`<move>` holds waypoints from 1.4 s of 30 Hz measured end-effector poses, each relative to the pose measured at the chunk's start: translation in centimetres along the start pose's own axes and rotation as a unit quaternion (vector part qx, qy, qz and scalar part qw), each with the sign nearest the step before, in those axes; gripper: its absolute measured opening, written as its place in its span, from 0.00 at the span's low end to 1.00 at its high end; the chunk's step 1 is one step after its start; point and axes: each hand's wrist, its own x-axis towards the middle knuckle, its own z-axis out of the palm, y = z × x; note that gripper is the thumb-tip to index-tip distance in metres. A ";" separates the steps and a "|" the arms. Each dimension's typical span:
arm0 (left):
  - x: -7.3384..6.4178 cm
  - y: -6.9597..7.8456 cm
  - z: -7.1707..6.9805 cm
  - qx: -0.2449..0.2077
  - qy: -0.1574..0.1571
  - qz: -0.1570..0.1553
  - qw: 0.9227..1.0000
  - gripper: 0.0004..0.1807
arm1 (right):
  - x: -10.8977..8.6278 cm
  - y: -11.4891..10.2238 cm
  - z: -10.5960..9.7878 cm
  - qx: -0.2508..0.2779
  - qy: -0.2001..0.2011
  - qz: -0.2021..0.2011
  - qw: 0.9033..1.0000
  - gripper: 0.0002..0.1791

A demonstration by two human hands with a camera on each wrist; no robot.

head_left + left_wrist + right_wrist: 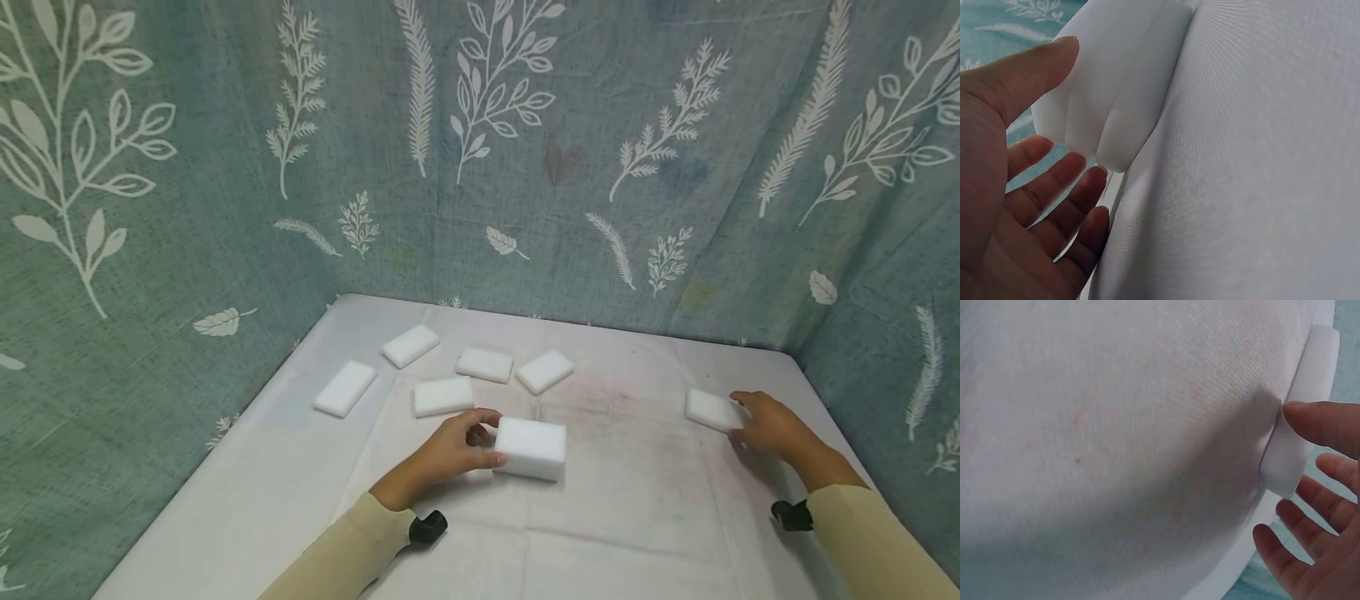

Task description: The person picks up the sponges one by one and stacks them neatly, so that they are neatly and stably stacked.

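A stack of white foam blocks (529,449) stands on the white tablecloth (637,508) near the front middle. My left hand (487,437) is at the stack's left end, thumb against its near side and fingers loosely spread. The left wrist view shows the stack (1116,81) as layered slabs, with the left hand (1079,112) touching it by the thumb only. At the right, a single white block (711,410) lies flat. My right hand (738,415) is at its right end. In the right wrist view the thumb of my right hand (1285,475) touches that block (1300,419), fingers spread.
Several more white blocks lie flat behind the stack: one at the far left (345,387), one at the back (410,345), and three in the middle (443,397) (484,364) (544,371). Leaf-patterned teal fabric walls (525,167) close in the table's left, back and right.
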 end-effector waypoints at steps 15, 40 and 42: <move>0.0 -0.2 -0.1 0.001 0.002 0.006 1.000 0.34 | -0.4 -0.5 -0.9 -0.008 0.001 -0.012 1.000 0.42; -0.1 -0.4 0.0 0.004 -0.002 0.003 1.000 0.34 | -1.2 -5.4 -1.2 -0.004 0.031 -0.068 0.997 0.39; -0.1 -0.4 0.0 0.004 -0.002 0.002 1.000 0.34 | -1.2 -6.0 -1.2 -0.007 0.033 -0.075 0.997 0.39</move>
